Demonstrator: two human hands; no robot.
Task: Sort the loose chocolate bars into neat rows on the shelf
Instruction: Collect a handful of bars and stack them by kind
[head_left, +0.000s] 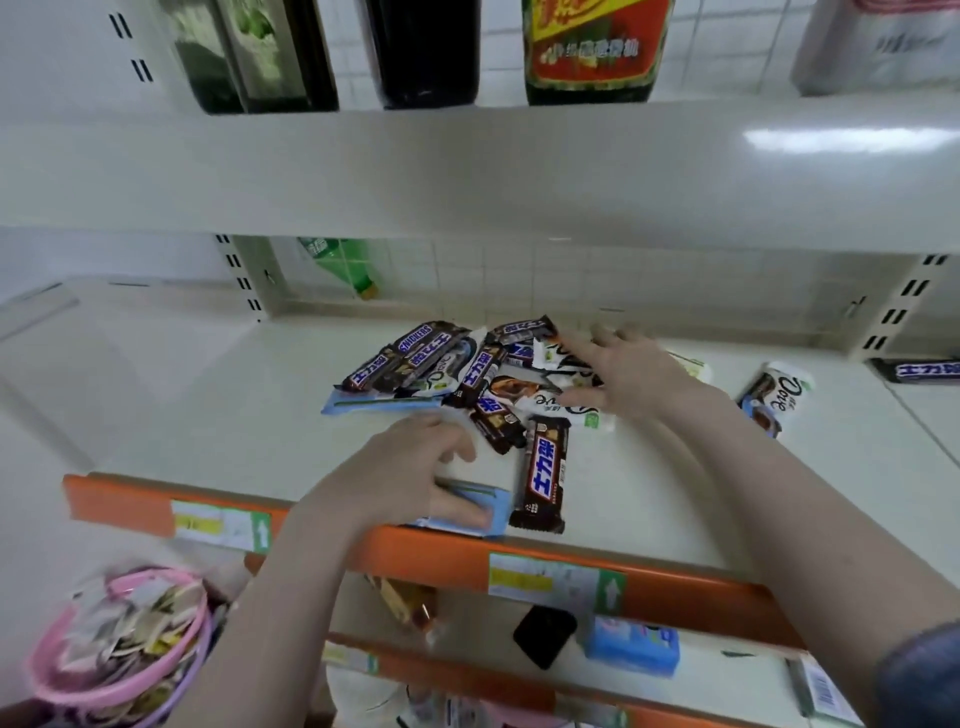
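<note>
A jumbled pile of chocolate bars (467, 371), brown Snickers and white Dove wrappers, lies mid-shelf. My right hand (618, 371) rests flat on the pile's right side, fingers spread over white wrappers. My left hand (415, 467) presses a light blue bar (491, 512) down at the shelf's front edge, thumb on top. A single Snickers bar (543, 478) lies lengthwise just right of the blue one. Another light blue bar (374, 402) sticks out under the pile's left side. A lone Dove bar (776, 397) lies to the right.
The white shelf (208, 415) has an orange front rail (441, 553) with price tags. One Snickers bar (919, 370) lies at far right. Dark bottles (415, 52) stand on the shelf above. A pink basket (119, 649) sits at lower left; goods fill the lower shelf.
</note>
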